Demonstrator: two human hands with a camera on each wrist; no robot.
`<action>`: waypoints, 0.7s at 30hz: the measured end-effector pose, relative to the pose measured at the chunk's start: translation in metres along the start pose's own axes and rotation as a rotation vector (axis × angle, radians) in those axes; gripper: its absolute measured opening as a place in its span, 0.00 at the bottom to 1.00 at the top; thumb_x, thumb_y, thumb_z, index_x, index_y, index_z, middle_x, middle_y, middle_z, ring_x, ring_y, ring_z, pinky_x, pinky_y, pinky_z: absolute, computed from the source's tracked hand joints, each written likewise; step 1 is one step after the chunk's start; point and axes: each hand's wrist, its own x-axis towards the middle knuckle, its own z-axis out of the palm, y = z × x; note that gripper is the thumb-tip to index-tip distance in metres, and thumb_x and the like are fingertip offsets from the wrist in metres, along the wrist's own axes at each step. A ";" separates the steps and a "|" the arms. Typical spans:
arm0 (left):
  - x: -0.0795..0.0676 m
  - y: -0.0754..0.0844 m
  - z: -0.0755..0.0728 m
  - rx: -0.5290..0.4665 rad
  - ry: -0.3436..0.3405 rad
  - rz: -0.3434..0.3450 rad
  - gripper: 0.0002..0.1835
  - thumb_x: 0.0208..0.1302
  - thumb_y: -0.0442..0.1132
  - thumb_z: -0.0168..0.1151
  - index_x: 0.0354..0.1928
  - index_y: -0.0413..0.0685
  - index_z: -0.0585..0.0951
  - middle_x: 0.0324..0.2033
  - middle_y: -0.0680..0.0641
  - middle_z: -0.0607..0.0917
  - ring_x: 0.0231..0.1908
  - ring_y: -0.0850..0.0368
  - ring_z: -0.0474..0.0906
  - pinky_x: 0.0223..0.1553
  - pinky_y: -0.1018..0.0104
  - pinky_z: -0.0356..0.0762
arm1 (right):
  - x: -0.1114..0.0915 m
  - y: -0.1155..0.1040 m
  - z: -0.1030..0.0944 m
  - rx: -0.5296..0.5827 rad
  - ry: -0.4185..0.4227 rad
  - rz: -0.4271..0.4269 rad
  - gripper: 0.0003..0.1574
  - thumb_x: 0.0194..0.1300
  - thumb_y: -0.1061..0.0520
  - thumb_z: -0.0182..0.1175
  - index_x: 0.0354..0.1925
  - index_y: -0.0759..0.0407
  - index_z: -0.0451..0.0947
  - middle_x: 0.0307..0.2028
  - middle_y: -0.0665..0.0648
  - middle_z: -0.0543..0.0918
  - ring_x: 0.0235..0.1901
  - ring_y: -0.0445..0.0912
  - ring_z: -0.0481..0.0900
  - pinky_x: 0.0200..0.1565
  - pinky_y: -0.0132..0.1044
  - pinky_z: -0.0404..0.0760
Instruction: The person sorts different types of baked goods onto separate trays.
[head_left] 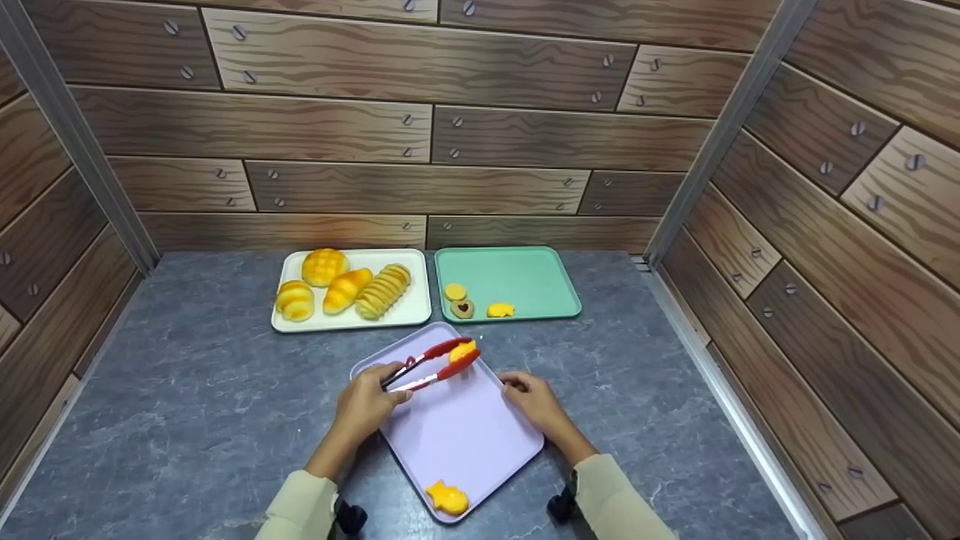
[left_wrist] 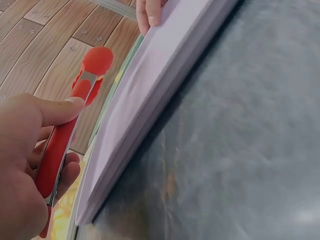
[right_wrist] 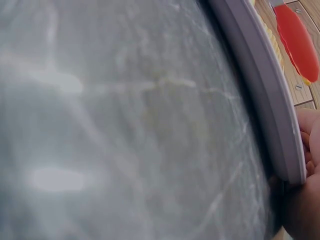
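Note:
My left hand (head_left: pixel 366 403) grips a pair of red-and-steel tongs (head_left: pixel 442 379), its thumb along one arm in the left wrist view. Between the red tong tips sits a yellow fish-shaped piece (head_left: pixel 463 351), held over the far part of a lavender tray (head_left: pixel 465 427). A second yellow fish-shaped piece (head_left: pixel 448 497) lies in the tray's near corner. At the tray's right edge, my right hand (head_left: pixel 536 403) holds the rim with curled fingers; the right wrist view shows that hand (right_wrist: pixel 310 145) right against the rim, partly cut off.
A white tray (head_left: pixel 352 325) at the back left bears several bread rolls. Beside it, a green tray (head_left: pixel 517 274) carries a round yellow biscuit (head_left: pixel 454 292), a heart-centred biscuit (head_left: pixel 463 308) and another yellow fish-shaped piece (head_left: pixel 500 310). Wood-patterned walls (head_left: pixel 420 67) enclose the grey tabletop (head_left: pixel 187 390).

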 end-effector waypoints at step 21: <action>0.052 0.011 0.024 -0.047 -0.003 -0.055 0.28 0.52 0.43 0.76 0.59 0.60 0.84 0.53 0.44 0.86 0.51 0.45 0.83 0.50 0.47 0.74 | -0.002 0.000 0.000 0.046 0.001 -0.055 0.16 0.71 0.58 0.59 0.55 0.56 0.83 0.43 0.55 0.83 0.40 0.43 0.77 0.46 0.35 0.76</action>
